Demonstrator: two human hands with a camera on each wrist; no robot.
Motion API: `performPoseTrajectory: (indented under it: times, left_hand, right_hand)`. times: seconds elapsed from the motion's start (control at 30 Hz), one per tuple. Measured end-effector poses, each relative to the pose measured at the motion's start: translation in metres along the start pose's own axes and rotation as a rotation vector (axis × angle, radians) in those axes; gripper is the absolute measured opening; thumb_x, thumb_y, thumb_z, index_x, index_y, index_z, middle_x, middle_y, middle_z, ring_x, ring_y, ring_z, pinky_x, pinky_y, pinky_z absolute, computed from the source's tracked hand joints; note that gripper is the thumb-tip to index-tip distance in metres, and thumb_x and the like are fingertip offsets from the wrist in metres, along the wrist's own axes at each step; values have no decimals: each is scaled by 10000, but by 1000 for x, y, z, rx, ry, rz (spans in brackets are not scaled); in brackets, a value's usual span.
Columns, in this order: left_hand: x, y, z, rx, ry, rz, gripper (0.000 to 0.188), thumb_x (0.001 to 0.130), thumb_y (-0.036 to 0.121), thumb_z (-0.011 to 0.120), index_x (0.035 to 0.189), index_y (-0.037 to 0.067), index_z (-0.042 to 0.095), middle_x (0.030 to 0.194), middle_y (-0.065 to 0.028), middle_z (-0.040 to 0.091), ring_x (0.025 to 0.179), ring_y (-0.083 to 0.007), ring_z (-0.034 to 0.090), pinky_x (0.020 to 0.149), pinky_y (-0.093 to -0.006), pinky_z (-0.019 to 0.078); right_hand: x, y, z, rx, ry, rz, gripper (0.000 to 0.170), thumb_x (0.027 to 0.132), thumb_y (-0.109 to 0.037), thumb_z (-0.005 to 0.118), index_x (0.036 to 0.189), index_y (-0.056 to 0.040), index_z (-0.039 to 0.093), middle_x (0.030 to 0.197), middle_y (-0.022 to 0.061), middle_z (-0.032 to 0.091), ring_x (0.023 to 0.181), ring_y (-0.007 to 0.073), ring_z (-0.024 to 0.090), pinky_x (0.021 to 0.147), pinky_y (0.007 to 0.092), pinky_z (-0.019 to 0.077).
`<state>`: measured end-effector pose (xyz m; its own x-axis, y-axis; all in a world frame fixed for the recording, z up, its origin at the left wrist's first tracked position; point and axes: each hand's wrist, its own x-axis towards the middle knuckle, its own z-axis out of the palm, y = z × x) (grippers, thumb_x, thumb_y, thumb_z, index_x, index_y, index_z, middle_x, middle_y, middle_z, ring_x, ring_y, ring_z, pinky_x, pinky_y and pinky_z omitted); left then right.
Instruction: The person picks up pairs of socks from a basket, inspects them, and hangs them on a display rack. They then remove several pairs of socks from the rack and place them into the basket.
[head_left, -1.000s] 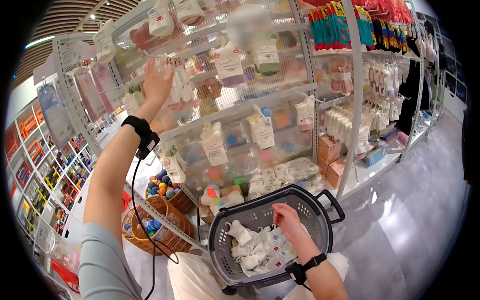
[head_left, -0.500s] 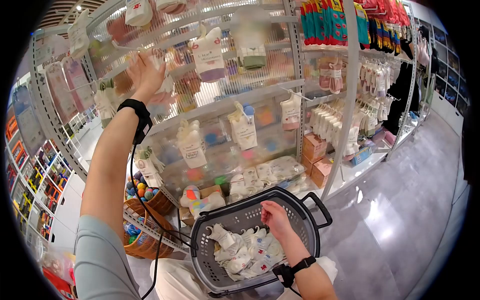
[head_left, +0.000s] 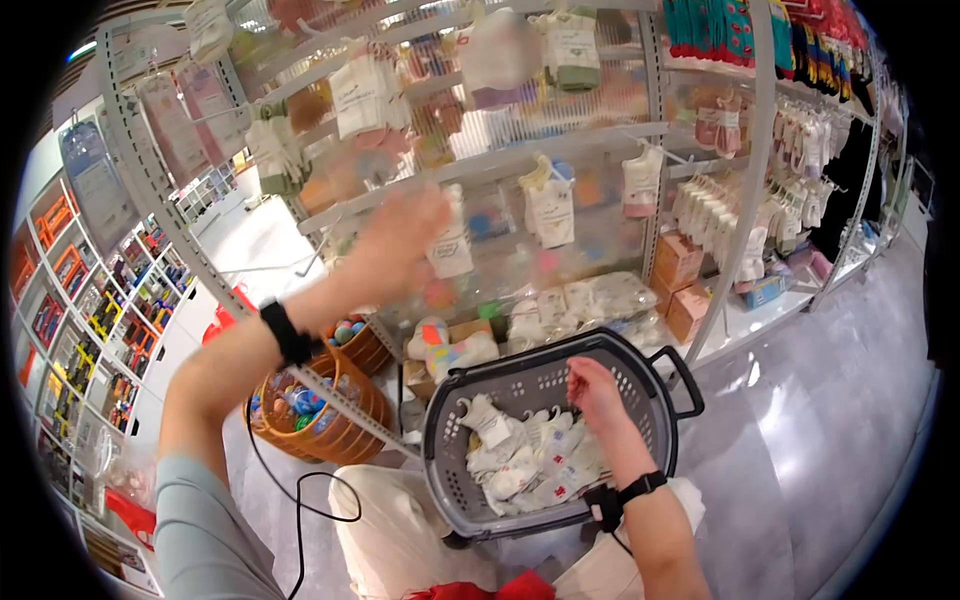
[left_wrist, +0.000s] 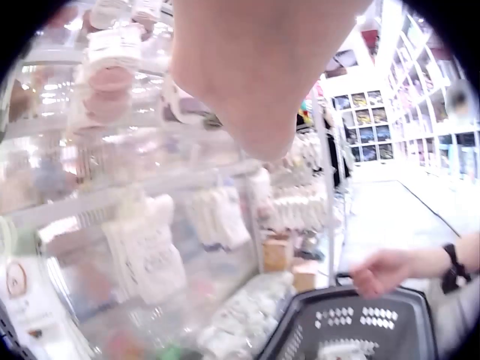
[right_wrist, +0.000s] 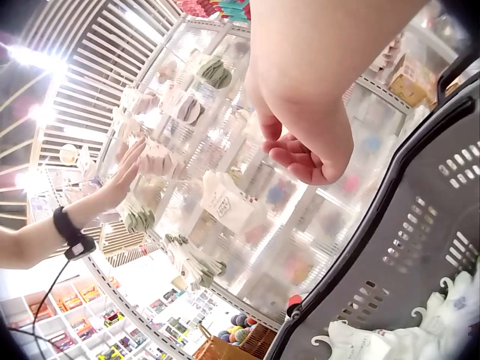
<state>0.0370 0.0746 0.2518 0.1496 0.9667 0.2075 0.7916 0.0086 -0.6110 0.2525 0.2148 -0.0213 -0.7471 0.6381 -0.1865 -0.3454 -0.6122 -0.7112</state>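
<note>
Compared w/ the earlier head frames, the L hand [head_left: 405, 245] has come down from the upper hook; it is now in front of the lower hanging socks [head_left: 453, 235], blurred. In the R wrist view its fingers are straight, approx. side by side, w/ no sock seen in them; if they touch the rack socks, I cannot tell. The R hand [head_left: 597, 392] stays above the basket [head_left: 520, 357], fingers loosely curled in, nothing seen in them. The piled socks [head_left: 530, 450], white w/ small prints, still lie inside the basket.

The basket, grey w/ black rim, is by the person's light trousers [head_left: 395, 515]. The floor [head_left: 770, 430] is grey, shiny w/ light spots. The rack [head_left: 500, 153] has clear ribbed panels & white rails; pkgs. [head_left: 580, 310] lie at its bottom. On the L side are wicker baskets [head_left: 345, 415] w/ coloured balls, & white shelves [head_left: 78, 235]; on the R, cartons [head_left: 680, 260] and bright socks [head_left: 705, 35].
</note>
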Motion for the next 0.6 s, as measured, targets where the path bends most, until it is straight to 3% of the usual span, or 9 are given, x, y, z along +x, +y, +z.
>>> performPoseTrajectory:
  times: [0.03,0.13,0.2,0.27,0.33,0.4,0.47,0.53,0.6]
  left_hand:
    - [-15,30,-11,10,-144,129,602,753,351,551,1233,18,407,1352,-144,315,1284,-234,254,1054,-426,141]
    - [-65,92,23,-102,71,513,527,705,366,598,1146,88,519,1380,-32,307,1305,-201,218,1068,-426,114]
    - [-83,126,39,-172,44,485,506,716,361,588,1137,88,520,1381,-38,306,1311,-199,206,1069,-429,118]
    - [-90,148,60,-349,-6,344,445,720,302,594,1103,82,540,1356,-67,335,1295,-224,237,1053,-435,151]
    - [-102,166,103,-397,-73,157,414,744,275,584,1114,94,541,1350,-76,337,1292,-248,232,1045,-455,152]
    - [-121,189,137,-395,-209,-4,370,793,284,545,1117,108,546,1354,-82,329,1293,-267,215,1044,-479,133]
    - [-138,219,171,-535,-235,-128,333,810,275,539,1098,108,561,1343,-78,341,1288,-276,221,1040,-511,134]
    - [-145,243,191,-596,-375,-153,331,828,298,522,1105,122,562,1334,-82,349,1289,-282,214,1038,-518,132]
    - [-146,264,206,-660,-495,-167,339,830,309,518,1108,121,562,1332,-85,353,1290,-285,207,1037,-521,130]
  right_hand:
    - [-1,3,-1,-12,7,-3,100,818,-151,562,893,-86,578,646,-21,533,560,74,497,495,210,400]
    - [-5,8,1,-52,57,-10,90,813,-157,567,871,-91,586,615,-27,532,511,67,483,464,205,388]
    - [-3,16,-5,-76,9,-52,77,812,-159,569,848,-95,592,584,-28,529,468,70,464,449,198,372]
    - [0,26,-11,-217,82,-99,112,811,-178,565,829,-71,592,555,-1,526,462,89,485,452,223,389]
    - [5,33,-23,-890,73,-401,157,808,-202,559,826,-48,585,616,64,570,552,182,568,509,303,441]
    - [-33,11,-5,-1593,62,-624,207,803,-237,557,836,-34,580,725,121,601,697,281,598,613,375,464]
    - [-39,6,-14,-1701,42,-394,232,801,-264,563,841,-36,584,821,137,608,785,330,571,673,400,457]
    - [-41,-4,-20,-1752,10,-194,269,812,-298,550,891,-45,594,870,146,612,838,313,579,707,385,460]
    - [-42,-6,-28,-1792,33,-234,292,816,-312,542,911,-41,595,872,151,616,847,312,581,717,380,463]
